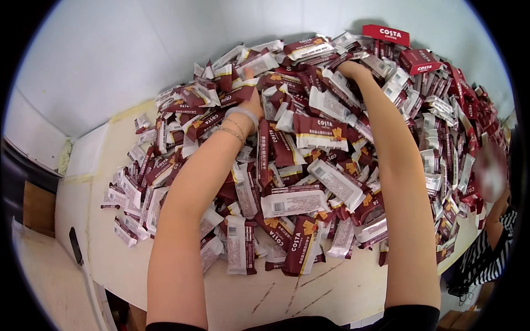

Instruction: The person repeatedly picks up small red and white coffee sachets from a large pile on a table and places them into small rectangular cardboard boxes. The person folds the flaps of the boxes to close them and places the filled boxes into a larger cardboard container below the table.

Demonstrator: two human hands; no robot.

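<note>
A large heap of dark red and white cracker packets (321, 131) covers the table before me. My left hand (253, 101) is sunk in the heap's upper middle, wearing a clear band and a thin bracelet at the wrist. Packets lie over its palm and fingers, so its grip is hidden. Farther right, my right hand (350, 69) reaches into the back of the heap, its fingers buried under packets. Whether it holds any cannot be told.
Red cardboard boxes (386, 35) lie on the heap's back right against the pale wall (198, 25). A person in a striped garment (484, 248) is at the right edge. A dark, flat object (75, 245) lies at the table's left edge.
</note>
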